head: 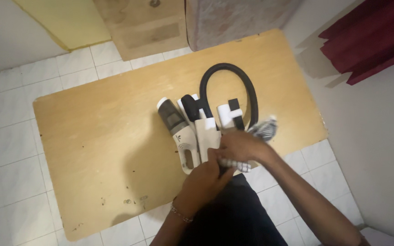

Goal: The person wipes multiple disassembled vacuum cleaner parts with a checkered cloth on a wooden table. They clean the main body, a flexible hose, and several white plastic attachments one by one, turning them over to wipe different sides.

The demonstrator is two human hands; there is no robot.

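Observation:
A white and grey handheld vacuum [178,130] lies on a pale wooden table [92,136], with white and black nozzle pieces [206,125] beside it. Behind them a black hose [228,68] curves in a loop. My left hand [204,182] reaches in from below and touches the white piece next to the vacuum's handle. My right hand [240,146] is closed on a small black-and-white patterned object [235,165] at the table's near edge. A black-and-white speckled item [264,129] sticks out just past my right hand.
The table stands on a white tiled floor [5,173]. A yellow board [64,20], a wooden panel [142,25] and a grey patterned block [233,16] lean at the far side. A dark red cloth [370,36] hangs at the upper right by a grey wall.

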